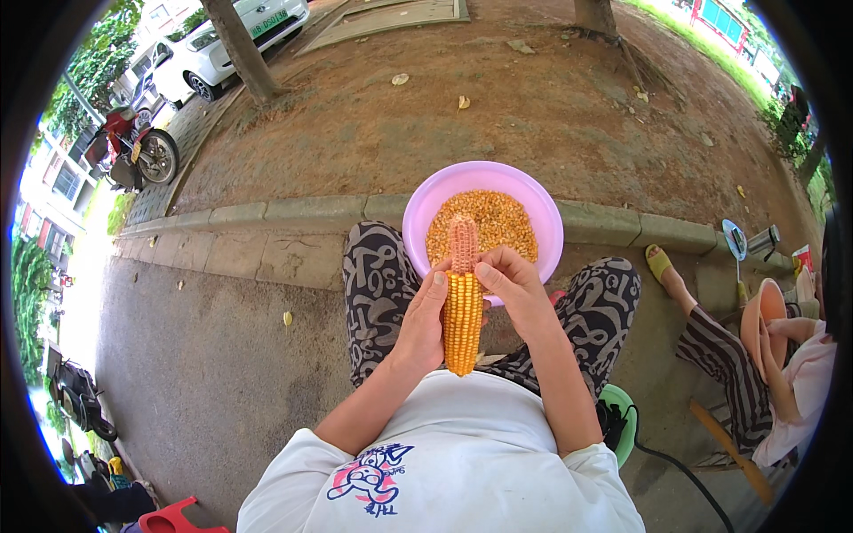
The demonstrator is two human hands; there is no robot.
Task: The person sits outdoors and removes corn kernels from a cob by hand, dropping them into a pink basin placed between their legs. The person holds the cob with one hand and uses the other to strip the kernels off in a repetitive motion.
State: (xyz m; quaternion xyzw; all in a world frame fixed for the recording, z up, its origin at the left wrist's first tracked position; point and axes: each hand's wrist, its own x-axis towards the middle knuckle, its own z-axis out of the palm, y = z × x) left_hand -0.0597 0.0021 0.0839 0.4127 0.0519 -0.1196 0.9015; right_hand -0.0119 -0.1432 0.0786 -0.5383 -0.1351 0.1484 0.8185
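Note:
An ear of dried yellow corn [462, 320] is held upright between both hands, in front of the white shirt. Its upper part is a bare reddish cob; rows of kernels cover the rest. My left hand [426, 316] wraps the ear's left side, thumb along the kernels. Against the right side, my right hand [516, 283] has its thumb and bent fingers at the border between bare cob and kernels. Just beyond, a pink plastic basin [418, 193] stands between the knees, holding loose corn kernels [493, 206]. Fingers behind the ear are partly hidden.
A stone kerb [313, 212] runs behind the basin, with bare soil past it. At the right sits another person [793, 380] with an orange basin [753, 320]. Beside my right hip are a green container [620, 420] and a black cable [680, 470]. A red plastic stool [180, 518] stands lower left.

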